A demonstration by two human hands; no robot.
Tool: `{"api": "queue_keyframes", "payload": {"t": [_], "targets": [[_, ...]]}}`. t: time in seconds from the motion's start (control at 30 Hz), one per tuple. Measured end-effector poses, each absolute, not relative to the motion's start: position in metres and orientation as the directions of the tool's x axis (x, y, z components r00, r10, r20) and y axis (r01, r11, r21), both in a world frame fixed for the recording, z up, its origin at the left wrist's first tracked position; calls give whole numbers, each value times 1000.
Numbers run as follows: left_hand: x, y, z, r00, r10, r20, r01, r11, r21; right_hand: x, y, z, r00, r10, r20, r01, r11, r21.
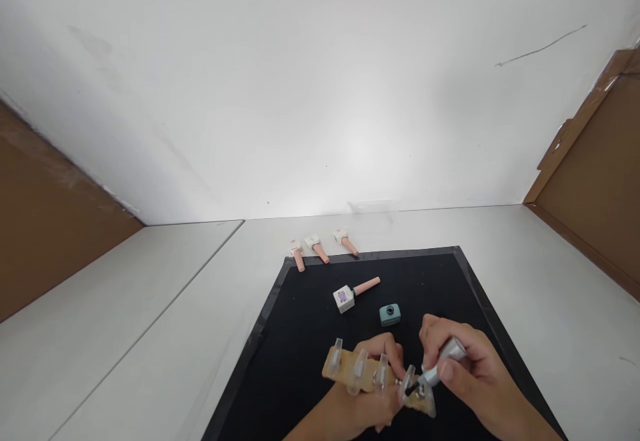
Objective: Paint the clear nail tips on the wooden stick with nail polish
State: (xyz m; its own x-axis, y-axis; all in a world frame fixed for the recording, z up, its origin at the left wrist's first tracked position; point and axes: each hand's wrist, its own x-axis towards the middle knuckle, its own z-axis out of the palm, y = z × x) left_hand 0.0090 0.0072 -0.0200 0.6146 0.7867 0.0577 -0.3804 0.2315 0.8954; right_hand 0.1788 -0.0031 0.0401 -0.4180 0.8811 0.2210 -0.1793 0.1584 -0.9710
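Where the white wall [320, 94] comes down to the far edge of the desk [150, 334], brown boards [590, 194] close in on both sides. The desk is pale grey, with a seam running from its far edge toward the near left corner. A black mat [310, 334] covers the middle of the desk and runs out of view at the near edge.

Both hands work over the near part of the mat. The left hand [373, 387] comes up from the near edge and pinches a wooden strip [345, 367] between thumb and fingers, holding it roughly level, just above the mat. The right hand [470, 367], just beside it toward the right edge, is curled around a silver brush cap [445, 361], gripped between thumb and fingertips like a pen.

Three bottles [316, 247] with pink caps lie on the bare desk, touching or just past the mat's far edge. A white bottle [355, 292] with a pink cap lies on its side on the mat, nearer the hands. A teal bottle [390, 314] stands open just beside it, between it and the right hand.

Clear nail tips [336, 349] stand in a row along the wooden strip. The dark brush end under the silver cap meets the tip nearest the right hand.
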Motion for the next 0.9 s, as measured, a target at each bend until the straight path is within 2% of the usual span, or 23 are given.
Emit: {"api": "queue_keyframes", "payload": {"t": [0.23,0.73,0.9], "targets": [[10,6,-21,612,791,12,-362,267,893,177,-3,40,-411,885,216,-166,160,-973],[7,3,-21,616,772,157,-442,174,880,182,3,39,-277,932,235,-27,237,-971],[6,4,-18,615,777,132,-433,194,880,182,1,41,-302,919,256,-84,241,-967]]}}
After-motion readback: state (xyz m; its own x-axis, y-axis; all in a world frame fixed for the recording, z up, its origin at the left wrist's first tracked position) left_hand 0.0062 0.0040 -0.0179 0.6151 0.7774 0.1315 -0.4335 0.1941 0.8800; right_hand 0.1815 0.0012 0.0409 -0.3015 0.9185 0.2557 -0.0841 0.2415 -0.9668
